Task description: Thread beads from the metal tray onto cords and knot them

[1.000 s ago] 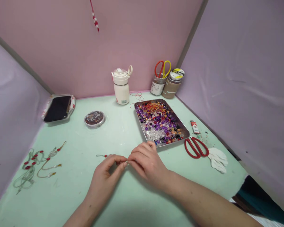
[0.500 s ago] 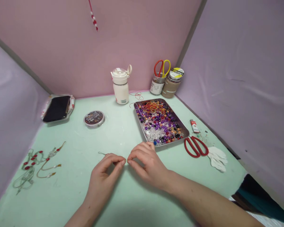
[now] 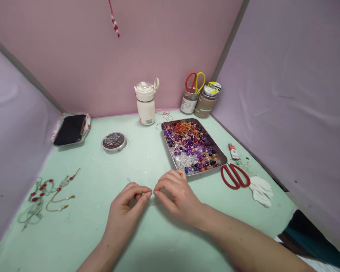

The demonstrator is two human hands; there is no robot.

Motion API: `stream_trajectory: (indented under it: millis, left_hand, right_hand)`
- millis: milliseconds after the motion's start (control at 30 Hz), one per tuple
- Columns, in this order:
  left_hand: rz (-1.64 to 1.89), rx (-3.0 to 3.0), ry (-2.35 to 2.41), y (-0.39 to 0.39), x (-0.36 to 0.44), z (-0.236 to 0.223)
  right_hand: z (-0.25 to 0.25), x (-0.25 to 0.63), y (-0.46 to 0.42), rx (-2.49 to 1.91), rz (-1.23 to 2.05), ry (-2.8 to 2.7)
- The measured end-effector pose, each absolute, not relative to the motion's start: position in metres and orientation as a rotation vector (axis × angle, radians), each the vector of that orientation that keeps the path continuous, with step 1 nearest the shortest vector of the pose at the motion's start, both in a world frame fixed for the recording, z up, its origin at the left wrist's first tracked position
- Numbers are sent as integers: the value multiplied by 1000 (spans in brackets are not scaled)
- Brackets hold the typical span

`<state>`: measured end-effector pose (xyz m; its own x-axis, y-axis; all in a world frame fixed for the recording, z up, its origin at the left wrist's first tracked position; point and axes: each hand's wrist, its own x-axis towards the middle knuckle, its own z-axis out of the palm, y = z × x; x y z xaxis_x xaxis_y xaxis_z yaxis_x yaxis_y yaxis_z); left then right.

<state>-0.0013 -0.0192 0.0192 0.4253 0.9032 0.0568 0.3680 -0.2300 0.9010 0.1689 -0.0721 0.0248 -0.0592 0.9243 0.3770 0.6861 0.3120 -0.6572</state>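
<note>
Low over the table, my left hand [image 3: 128,204] pinches thumb and forefinger together on a thin cord. A small loop of the thin cord [image 3: 129,180] sticks out behind that hand's fingers. Close beside it, almost fingertip to fingertip, my right hand [image 3: 177,196] is pinched shut too, and a faint pale strand shows by its tips. The fingers mostly hide what lies between them. Just beyond my right hand stands a metal tray [image 3: 174,160] of purple, black, orange and clear beads, with a tangle of orange and red thread [image 3: 185,129] on top.
Red-handled scissors [image 3: 235,176], a white glove [image 3: 261,190] and a small tube [image 3: 232,152] lie at right. A beaded cord [image 3: 47,192] and round tin [image 3: 114,142] are left. Behind stand a white bottle [image 3: 146,109], scissors in a jar [image 3: 189,104] and a dark-topped tray [image 3: 70,129].
The cord loop behind my left hand has shifted right and now points more upward. Both hands keep their pinch, nearly in place. The whole view has moved slightly.
</note>
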Motion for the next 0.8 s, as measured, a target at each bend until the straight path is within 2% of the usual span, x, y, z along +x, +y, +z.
stream_trajectory:
  millis: [600,800]
  left_hand:
    - [783,1814,1085,-21,-2,17]
    - [813,1792,1143,-21,-2,17]
  right_hand:
    - [25,169,-71,-1446,390,-1815]
    - [54,190,-78,-1542,311,-1884]
